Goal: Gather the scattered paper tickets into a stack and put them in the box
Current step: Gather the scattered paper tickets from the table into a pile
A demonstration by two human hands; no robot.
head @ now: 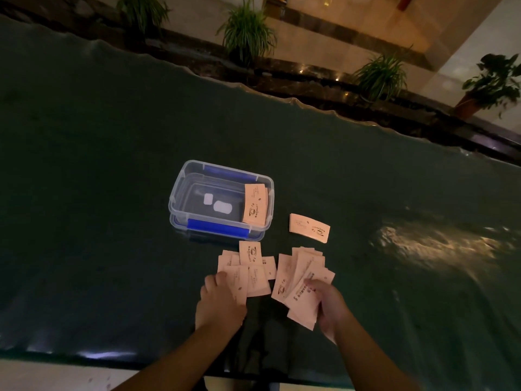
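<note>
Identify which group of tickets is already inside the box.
The tickets leaning against the right wall of the clear box. All others lie on the table, outside it.

box behind tickets, ticket stack inside

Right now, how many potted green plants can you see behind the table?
4, all past the table's far edge: one potted green plant at top left, one top centre, one further right, one at the right edge. Others may lie outside the frame.
</note>
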